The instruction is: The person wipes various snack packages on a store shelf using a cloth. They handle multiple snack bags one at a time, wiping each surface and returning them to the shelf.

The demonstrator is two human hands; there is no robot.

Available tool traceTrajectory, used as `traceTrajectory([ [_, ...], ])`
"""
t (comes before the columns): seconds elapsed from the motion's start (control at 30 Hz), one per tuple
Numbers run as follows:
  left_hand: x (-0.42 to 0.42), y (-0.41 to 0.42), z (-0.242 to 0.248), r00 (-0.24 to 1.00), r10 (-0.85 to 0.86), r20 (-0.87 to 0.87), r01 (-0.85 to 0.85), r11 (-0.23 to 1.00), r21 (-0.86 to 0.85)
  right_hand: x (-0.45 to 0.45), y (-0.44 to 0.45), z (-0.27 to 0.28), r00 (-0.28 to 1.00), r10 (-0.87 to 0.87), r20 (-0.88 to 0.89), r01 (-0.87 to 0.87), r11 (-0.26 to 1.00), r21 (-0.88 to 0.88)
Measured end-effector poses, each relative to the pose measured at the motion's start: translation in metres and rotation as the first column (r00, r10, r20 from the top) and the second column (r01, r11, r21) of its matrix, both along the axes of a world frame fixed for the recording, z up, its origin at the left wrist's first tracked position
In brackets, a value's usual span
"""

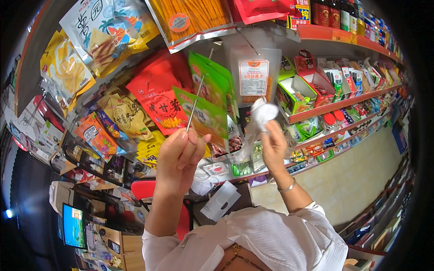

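My left hand grips the end of a thin metal display hook that slants up among the hanging snack bags. Green snack bags hang just right of this hook, tilted and slightly blurred. A red snack bag hangs to its left. Farther right, my right hand is raised and holds a crumpled white cloth or tissue between thumb and fingers. Behind the white piece hangs a clear bag with a white label.
Shelves with a red edge carry boxed snacks on the right, with bottles above. Large snack bags hang at the upper left. Below are a red chair, a white bag and a lit monitor.
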State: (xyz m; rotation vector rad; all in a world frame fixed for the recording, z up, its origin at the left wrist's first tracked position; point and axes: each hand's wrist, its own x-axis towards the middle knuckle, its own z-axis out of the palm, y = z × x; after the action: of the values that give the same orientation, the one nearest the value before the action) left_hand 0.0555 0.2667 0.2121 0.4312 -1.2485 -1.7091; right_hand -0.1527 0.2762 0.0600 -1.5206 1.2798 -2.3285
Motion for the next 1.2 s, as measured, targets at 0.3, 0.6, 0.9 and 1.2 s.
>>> traceTrajectory([
  [0.3,-0.009,0.004,0.000,0.994,-0.102,0.041,0.106,0.986,-0.127,-0.004,0.001,0.103,0.994,0.034,-0.101,-0.055,0.975,-0.215],
  [0.6,-0.018,0.014,0.012,0.986,0.011,0.167,0.039,0.955,-0.294,-0.010,-0.015,0.100,0.751,0.633,0.189,-0.642,0.766,-0.016],
  [0.9,0.009,-0.006,0.008,0.792,0.433,0.431,-0.102,0.789,-0.606,0.004,-0.006,0.107,0.768,0.628,-0.126,-0.619,0.778,0.104],
  [1.2,0.027,-0.024,-0.003,0.502,0.819,0.279,-0.115,0.383,-0.917,0.009,-0.008,0.116,0.639,0.769,0.026,-0.754,0.619,0.221],
])
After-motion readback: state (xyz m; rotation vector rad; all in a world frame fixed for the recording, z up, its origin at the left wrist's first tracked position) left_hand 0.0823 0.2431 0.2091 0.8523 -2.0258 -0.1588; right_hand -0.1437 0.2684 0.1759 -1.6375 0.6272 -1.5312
